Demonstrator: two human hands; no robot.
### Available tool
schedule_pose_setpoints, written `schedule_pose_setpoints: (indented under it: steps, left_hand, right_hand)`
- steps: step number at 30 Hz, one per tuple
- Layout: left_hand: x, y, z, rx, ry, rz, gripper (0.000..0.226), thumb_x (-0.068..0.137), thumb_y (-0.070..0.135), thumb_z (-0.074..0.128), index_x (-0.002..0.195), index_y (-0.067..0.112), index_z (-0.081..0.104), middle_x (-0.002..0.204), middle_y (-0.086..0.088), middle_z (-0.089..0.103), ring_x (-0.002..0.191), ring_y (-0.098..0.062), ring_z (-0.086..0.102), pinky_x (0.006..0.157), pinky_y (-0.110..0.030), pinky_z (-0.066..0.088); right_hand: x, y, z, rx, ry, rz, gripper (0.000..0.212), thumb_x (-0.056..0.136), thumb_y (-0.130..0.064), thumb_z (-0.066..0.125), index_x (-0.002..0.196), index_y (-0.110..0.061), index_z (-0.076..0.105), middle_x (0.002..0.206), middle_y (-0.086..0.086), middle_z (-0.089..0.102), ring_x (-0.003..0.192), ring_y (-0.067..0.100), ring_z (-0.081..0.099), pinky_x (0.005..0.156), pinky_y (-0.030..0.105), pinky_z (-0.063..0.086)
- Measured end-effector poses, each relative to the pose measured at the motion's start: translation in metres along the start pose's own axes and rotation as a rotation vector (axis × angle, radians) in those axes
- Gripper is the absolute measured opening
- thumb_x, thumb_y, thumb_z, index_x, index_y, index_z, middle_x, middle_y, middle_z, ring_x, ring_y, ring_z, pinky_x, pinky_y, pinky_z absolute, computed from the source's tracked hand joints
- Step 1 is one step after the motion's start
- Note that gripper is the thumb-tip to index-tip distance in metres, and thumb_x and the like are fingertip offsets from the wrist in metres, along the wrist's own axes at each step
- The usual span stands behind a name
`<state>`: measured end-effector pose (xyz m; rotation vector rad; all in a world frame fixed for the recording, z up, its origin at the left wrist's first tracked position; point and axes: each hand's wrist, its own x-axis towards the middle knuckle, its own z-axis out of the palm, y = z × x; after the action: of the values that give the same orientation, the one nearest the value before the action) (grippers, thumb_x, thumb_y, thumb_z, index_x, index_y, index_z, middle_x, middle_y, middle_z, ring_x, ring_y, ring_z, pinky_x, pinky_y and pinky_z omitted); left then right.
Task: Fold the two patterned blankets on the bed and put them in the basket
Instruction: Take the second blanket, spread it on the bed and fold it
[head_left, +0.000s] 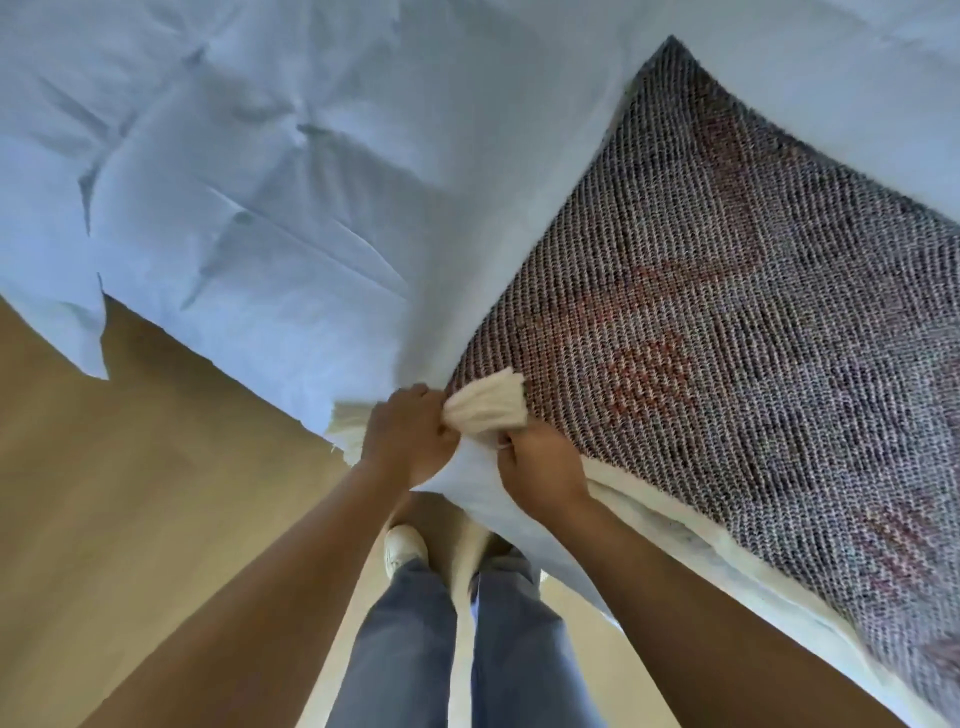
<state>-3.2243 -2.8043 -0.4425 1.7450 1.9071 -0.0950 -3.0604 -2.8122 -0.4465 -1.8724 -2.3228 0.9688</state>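
A patterned blanket (727, 322), woven grey and white with faded red marks, lies spread on the right side of the bed. A cream tassel (488, 408) sticks out at its near corner by the bed's edge. My left hand (408, 434) grips the blanket's corner at the base of the tassel. My right hand (540, 467) grips the same corner from the right, fingers curled into the fabric. A cream underside shows along the blanket's near edge. Only one patterned blanket is in view, and no basket is in view.
The bed is covered by a creased pale blue duvet (234, 182) that hangs over the edge. A tan wooden floor (130, 493) lies at the left. My legs in blue jeans and a white shoe (402, 548) stand against the bed's corner.
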Motion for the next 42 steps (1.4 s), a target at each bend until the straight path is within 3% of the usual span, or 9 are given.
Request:
schedule_pose_setpoints:
  steps: [4,8,11,16,20,25,30,38,42]
  left_hand:
    - [-0.010,-0.040,0.007,0.238,-0.100,0.133,0.042,0.076,0.026,0.064,0.116,0.017,0.054,0.121,-0.004,0.051,0.113,-0.026,0.046,0.087,-0.036,0.037]
    - [-0.014,-0.053,0.009,0.377,-0.123,0.433,0.050,0.073,0.041,0.062,0.117,0.016,0.055,0.129,-0.008,0.047,0.119,-0.028,0.043,0.096,-0.038,0.034]
    - [-0.020,-0.076,0.011,0.506,-0.157,0.473,0.062,0.077,0.035,0.058,0.134,0.019,0.041,0.149,-0.007,0.028,0.133,-0.027,0.030,0.106,-0.040,0.026]
    - [-0.025,-0.077,0.003,0.457,-0.245,0.483,0.079,0.073,0.050,0.052,0.143,0.025,0.026,0.156,-0.008,0.004,0.142,-0.029,0.006,0.112,-0.049,0.010]
    - [-0.028,-0.043,-0.006,0.245,-0.013,0.710,0.072,0.060,0.041,0.071,0.126,0.014,0.055,0.146,-0.023,0.033,0.134,-0.041,0.032,0.105,-0.056,0.026]
    - [-0.024,0.033,0.003,0.272,0.157,0.779,0.046,0.063,0.024,0.075,0.108,0.019,0.064,0.111,-0.005,0.066,0.091,-0.021,0.064,0.075,-0.033,0.051]
    - [-0.006,0.097,0.039,0.370,0.003,0.740,0.036,0.091,0.028,0.047,0.125,0.016,0.041,0.124,-0.006,0.046,0.109,-0.024,0.045,0.088,-0.037,0.037]
    - [-0.005,0.117,0.054,0.269,-0.112,0.766,0.021,0.092,0.017,0.044,0.109,0.007,0.052,0.109,-0.010,0.054,0.099,-0.026,0.051,0.082,-0.037,0.045]
    - [-0.021,0.094,0.059,0.572,-0.208,0.738,0.030,0.089,0.022,0.043,0.118,0.015,0.049,0.117,-0.003,0.050,0.106,-0.021,0.047,0.086,-0.033,0.040]
  right_hand:
    - [-0.002,-0.003,0.007,-0.033,-0.083,0.082,0.027,0.087,-0.003,0.043,0.110,-0.010,0.056,0.113,0.009,0.059,0.105,0.027,0.052,0.083,0.034,0.043]
    - [-0.005,-0.009,0.000,-0.046,-0.045,0.068,0.019,0.086,-0.003,0.043,0.100,-0.005,0.056,0.102,0.013,0.059,0.095,0.031,0.053,0.074,0.036,0.040]
    - [-0.014,-0.010,0.001,-0.040,0.057,0.053,0.013,0.083,-0.006,0.046,0.091,-0.004,0.057,0.091,0.013,0.060,0.087,0.032,0.053,0.068,0.035,0.037]
    - [-0.009,-0.006,0.015,-0.061,-0.085,0.177,0.036,0.088,-0.006,0.043,0.122,-0.011,0.052,0.121,0.010,0.057,0.110,0.029,0.051,0.087,0.034,0.041]
    - [-0.013,-0.008,0.011,0.043,-0.028,0.182,0.033,0.083,-0.011,0.049,0.116,-0.010,0.053,0.115,0.009,0.057,0.106,0.027,0.051,0.080,0.030,0.040]
    - [-0.058,0.033,-0.013,-0.035,0.307,0.428,0.031,0.077,-0.002,0.054,0.107,0.000,0.056,0.108,0.017,0.053,0.104,0.033,0.047,0.088,0.038,0.038]
    - [-0.101,0.094,-0.020,-0.242,0.200,0.625,0.036,0.084,-0.013,0.054,0.119,-0.005,0.048,0.122,0.015,0.048,0.111,0.033,0.042,0.092,0.042,0.035]
    - [-0.105,0.127,-0.026,-0.230,0.160,0.480,0.021,0.089,-0.010,0.043,0.106,-0.001,0.053,0.111,0.018,0.055,0.103,0.034,0.049,0.085,0.040,0.039]
    - [-0.128,0.136,-0.018,-0.123,-0.044,0.274,0.027,0.091,-0.024,0.044,0.103,-0.002,0.054,0.109,0.016,0.057,0.104,0.030,0.050,0.083,0.034,0.039]
